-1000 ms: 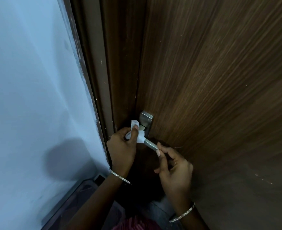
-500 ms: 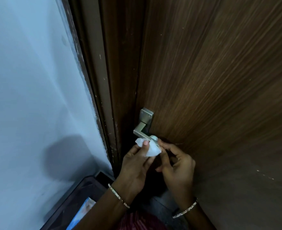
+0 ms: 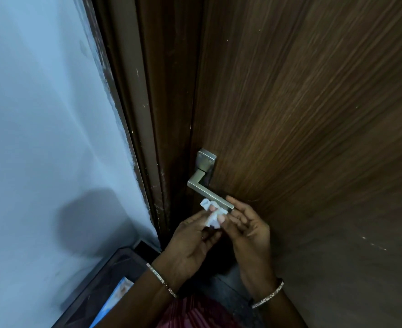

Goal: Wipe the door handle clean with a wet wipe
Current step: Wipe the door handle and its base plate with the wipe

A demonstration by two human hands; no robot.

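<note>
Door handle [image 3: 209, 192]: brushed metal lever on a square plate, mounted at the left edge of the dark wood door [image 3: 301, 114], lever running down to the right. Wet wipe [image 3: 213, 215]: small, white, crumpled, just below the lever's outer half, touching or nearly touching its underside; cannot tell which. Left hand [image 3: 190, 242] below the handle, fingertips clamped on the wipe. Right hand [image 3: 249, 228] below and right of the handle, fingers relaxed and apart, index tip at the lever's free end. Thin bracelet on each wrist. Door frame [image 3: 148, 114] just left of the handle, pale blue wall [image 3: 41, 114] further left. Light blue packet [image 3: 114, 299] well below and left of the handle.
</note>
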